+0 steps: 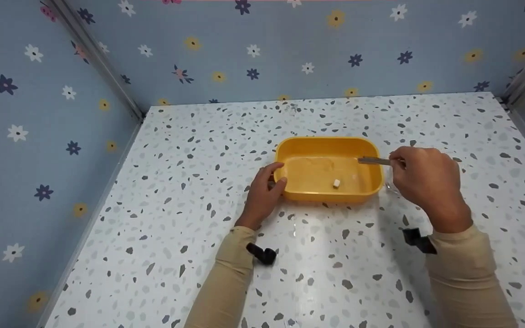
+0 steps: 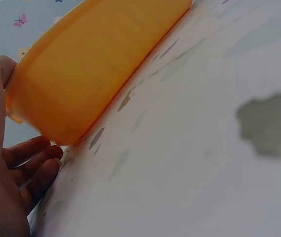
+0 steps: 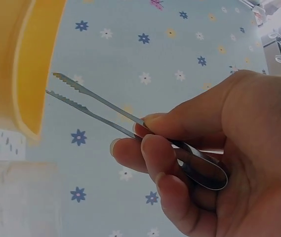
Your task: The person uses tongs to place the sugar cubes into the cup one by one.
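A yellow plastic tub (image 1: 331, 197) stands on the speckled table, with one small white cube (image 1: 337, 183) on its floor. At the tub's left end my left hand (image 1: 263, 193) grips the rim; the left wrist view shows the outside wall of the tub (image 2: 81, 84) and the lower fingers (image 2: 44, 177) by its base. My right hand (image 1: 429, 182) pinches metal tongs (image 1: 375, 161), whose tips reach over the tub's right side. In the right wrist view the tongs (image 3: 114, 108) have serrated tips, spread apart, with nothing between them.
A clear container (image 3: 29, 197) stands close to the tub's right side, mostly hidden by my right hand in the head view. Flower-patterned panels (image 1: 280, 45) wall in the table (image 1: 176, 182) at the back and sides.
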A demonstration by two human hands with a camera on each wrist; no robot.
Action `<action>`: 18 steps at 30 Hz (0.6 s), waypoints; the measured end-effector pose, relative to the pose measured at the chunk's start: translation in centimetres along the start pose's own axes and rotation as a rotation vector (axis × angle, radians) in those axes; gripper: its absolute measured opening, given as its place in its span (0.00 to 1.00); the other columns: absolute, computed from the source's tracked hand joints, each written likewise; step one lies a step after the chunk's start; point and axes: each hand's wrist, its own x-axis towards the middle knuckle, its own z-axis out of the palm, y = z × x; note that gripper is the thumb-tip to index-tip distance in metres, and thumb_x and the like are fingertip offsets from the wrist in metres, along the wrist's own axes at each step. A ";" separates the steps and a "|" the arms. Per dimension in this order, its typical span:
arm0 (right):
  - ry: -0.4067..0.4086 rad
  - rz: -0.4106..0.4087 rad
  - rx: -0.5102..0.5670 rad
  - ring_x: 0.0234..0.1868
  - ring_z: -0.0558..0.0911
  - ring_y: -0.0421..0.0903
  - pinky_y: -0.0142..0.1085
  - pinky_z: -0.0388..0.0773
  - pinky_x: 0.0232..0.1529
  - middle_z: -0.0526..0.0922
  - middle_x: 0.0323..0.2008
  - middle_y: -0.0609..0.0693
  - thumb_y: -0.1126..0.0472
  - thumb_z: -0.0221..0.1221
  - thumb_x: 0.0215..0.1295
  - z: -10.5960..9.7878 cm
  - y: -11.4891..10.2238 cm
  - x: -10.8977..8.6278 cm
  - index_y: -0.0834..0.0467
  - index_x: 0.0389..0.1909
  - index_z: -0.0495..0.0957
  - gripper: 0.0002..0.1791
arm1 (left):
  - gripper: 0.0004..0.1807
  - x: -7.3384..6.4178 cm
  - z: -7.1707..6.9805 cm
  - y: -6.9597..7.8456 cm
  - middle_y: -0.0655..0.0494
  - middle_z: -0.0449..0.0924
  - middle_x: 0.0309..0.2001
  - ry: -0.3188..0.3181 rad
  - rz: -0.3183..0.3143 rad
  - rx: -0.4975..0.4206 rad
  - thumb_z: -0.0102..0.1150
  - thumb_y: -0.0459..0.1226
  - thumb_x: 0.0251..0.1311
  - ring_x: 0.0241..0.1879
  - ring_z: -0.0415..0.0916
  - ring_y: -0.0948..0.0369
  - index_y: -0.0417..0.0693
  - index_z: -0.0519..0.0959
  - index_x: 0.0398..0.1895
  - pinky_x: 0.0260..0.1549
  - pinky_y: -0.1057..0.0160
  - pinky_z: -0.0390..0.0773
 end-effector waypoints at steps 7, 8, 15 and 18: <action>-0.071 -0.039 0.000 0.22 0.76 0.51 0.48 0.71 0.21 0.86 0.30 0.55 0.67 0.57 0.62 1.6 -0.6 0.1 0.61 0.37 0.88 0.11 | 0.22 0.0 0.0 0.1 0.54 0.72 0.61 -0.004 -0.019 0.006 0.53 0.44 0.71 0.50 0.74 0.61 0.58 0.71 0.67 0.48 0.61 0.77; -0.079 -0.045 0.000 0.22 0.76 0.51 0.47 0.71 0.21 0.86 0.30 0.55 0.67 0.57 0.62 1.7 -0.7 0.1 0.60 0.37 0.88 0.11 | 0.22 0.0 0.0 0.1 0.54 0.72 0.61 -0.004 -0.022 0.006 0.53 0.44 0.71 0.50 0.74 0.61 0.58 0.71 0.67 0.48 0.61 0.77; -0.104 -0.086 0.009 0.20 0.74 0.50 0.44 0.67 0.17 0.84 0.26 0.53 0.68 0.57 0.60 2.5 -1.5 -0.1 0.58 0.35 0.89 0.12 | 0.22 0.0 0.0 0.1 0.54 0.72 0.59 -0.011 -0.028 -0.005 0.53 0.45 0.71 0.48 0.74 0.61 0.60 0.71 0.67 0.47 0.61 0.77; -0.121 -0.104 0.011 0.21 0.75 0.50 0.45 0.69 0.18 0.85 0.27 0.53 0.68 0.57 0.61 2.8 -1.7 -0.1 0.58 0.36 0.89 0.12 | 0.22 0.0 0.0 0.1 0.54 0.72 0.58 -0.010 -0.022 -0.009 0.53 0.45 0.71 0.47 0.74 0.61 0.60 0.72 0.67 0.46 0.61 0.77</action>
